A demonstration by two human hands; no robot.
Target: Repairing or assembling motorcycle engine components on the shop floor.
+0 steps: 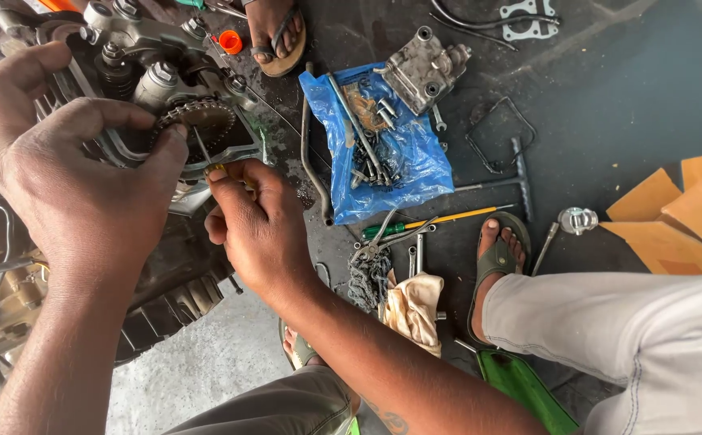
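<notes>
Left hand [77, 189] fills the near foreground, back of the hand to the camera, forearm running in from the bottom left. Fingers are bent and spread over the engine's cylinder head [138, 76], fingertips resting on the rim of the cam sprocket [203, 121]; it steadies rather than grips, nothing pinched in it. Right hand [258, 225] comes in from the lower centre, fist closed around the yellow-green handle of a screwdriver [204, 151], shaft angled up so the tip sits on the sprocket face, about its centre.

Progress, judged from the layout: head cover [423, 64] is already off and lying on the floor beside the blue plastic bag [383, 153], which holds loose bolts and small parts. Cam chain looks wrapped on the sprocket, so sprocket work is mid-way; whether its bolts are in or out cannot be made out. Head is open and parts are scattered, so plenty is left.

Also on the floor, well apart from the hands: T-handle wrench [520, 177], a second green-and-yellow screwdriver [427, 221], an oily rag [411, 310], a loose chain [367, 278], cardboard pieces [681, 213], an orange cap [230, 42]. Another person's sandalled foot [278, 36] is at the top edge; a sandalled foot [496, 262] with a grey trouser leg sits right of the rag.
</notes>
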